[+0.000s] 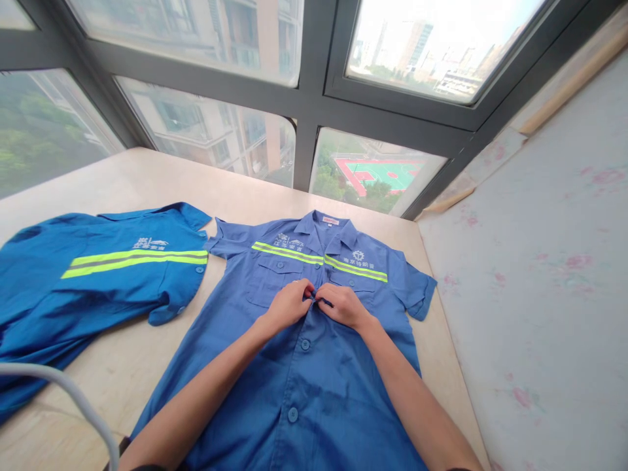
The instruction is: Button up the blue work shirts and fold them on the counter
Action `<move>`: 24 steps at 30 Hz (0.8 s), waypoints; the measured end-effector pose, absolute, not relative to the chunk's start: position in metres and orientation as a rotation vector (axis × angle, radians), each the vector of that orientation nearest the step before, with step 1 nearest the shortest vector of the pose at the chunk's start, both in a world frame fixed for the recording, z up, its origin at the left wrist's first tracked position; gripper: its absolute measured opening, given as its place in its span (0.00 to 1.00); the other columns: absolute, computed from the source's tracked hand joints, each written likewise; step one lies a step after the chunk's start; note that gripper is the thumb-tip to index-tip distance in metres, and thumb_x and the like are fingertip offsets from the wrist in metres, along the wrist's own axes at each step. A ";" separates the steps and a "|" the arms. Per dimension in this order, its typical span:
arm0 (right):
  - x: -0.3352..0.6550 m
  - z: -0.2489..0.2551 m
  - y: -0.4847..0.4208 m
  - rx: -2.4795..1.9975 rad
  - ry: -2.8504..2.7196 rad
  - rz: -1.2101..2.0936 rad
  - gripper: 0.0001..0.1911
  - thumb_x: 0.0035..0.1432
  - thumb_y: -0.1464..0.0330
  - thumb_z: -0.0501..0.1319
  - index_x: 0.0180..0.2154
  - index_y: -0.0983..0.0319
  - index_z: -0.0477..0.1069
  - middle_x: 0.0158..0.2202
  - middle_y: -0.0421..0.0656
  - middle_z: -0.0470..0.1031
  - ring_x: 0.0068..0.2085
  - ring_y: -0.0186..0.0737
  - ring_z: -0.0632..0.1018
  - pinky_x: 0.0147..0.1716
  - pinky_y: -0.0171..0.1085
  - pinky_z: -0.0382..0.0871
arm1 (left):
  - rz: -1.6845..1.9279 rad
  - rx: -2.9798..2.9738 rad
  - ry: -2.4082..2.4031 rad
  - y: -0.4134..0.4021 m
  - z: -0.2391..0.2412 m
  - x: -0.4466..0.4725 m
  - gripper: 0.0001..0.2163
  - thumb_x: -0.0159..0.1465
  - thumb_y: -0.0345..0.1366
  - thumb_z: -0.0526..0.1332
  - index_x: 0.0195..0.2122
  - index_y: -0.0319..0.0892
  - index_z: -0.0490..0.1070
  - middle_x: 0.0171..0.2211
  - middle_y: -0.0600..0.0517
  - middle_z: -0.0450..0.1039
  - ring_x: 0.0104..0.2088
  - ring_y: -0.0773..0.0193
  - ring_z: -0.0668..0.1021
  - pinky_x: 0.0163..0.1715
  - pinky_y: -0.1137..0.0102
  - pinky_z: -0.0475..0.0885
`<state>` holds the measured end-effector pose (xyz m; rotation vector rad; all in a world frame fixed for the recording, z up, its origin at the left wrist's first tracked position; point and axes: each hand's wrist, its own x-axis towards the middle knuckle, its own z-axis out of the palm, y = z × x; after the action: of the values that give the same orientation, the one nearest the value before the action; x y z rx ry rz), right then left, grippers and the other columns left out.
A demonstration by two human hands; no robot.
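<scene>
A blue short-sleeved work shirt [343,366] lies front up before me, its collar toward the window. Yellow-green reflective stripes and white printing cross its chest. My left hand [293,299] and my right hand [342,305] meet at the front placket, just below the stripe. Both are closed, pinching the two edges of the placket between thumbs and fingers. Whatever button is at that spot is hidden by the fingers. Lower on the placket, a button [305,344] and another button [293,414] show, with the front closed there.
A second blue work shirt [112,288] lies partly folded to the left on the pale ledge [142,379]. A white cable [73,392] curves in at the lower left. Grey-framed windows [314,98] stand behind, and a flowered wall [540,294] borders the right.
</scene>
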<state>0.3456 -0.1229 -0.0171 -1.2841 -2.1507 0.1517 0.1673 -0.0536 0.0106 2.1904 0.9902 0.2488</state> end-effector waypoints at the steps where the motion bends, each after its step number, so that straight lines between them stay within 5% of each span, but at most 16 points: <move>1: 0.346 -0.019 -0.124 -1.282 -2.158 0.115 0.07 0.61 0.74 0.56 0.37 0.59 0.71 0.36 0.44 0.78 0.36 0.38 0.78 0.34 0.35 0.70 | 0.251 2.174 1.005 -0.054 0.010 0.168 0.10 0.59 0.28 0.58 0.41 0.43 0.72 0.38 0.51 0.78 0.41 0.60 0.77 0.42 0.69 0.69; 9: 0.345 -0.018 -0.125 -1.236 -2.199 -0.077 0.06 0.64 0.72 0.56 0.36 0.60 0.72 0.34 0.45 0.79 0.35 0.39 0.77 0.35 0.37 0.69 | 0.162 2.192 1.160 -0.059 0.020 0.167 0.08 0.64 0.32 0.56 0.36 0.43 0.75 0.37 0.48 0.79 0.40 0.56 0.79 0.38 0.68 0.68; 24: 0.347 -0.008 -0.126 -1.105 -2.278 -0.224 0.05 0.65 0.72 0.58 0.37 0.62 0.72 0.36 0.45 0.80 0.33 0.36 0.77 0.33 0.35 0.67 | 0.427 1.754 0.948 -0.048 0.012 0.164 0.10 0.59 0.38 0.61 0.33 0.39 0.80 0.30 0.50 0.81 0.32 0.61 0.79 0.32 0.72 0.71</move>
<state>0.3465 -0.1262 -0.0079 -1.1053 -2.2784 -0.2240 0.1636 -0.0476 0.0120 1.7545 0.9484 0.4272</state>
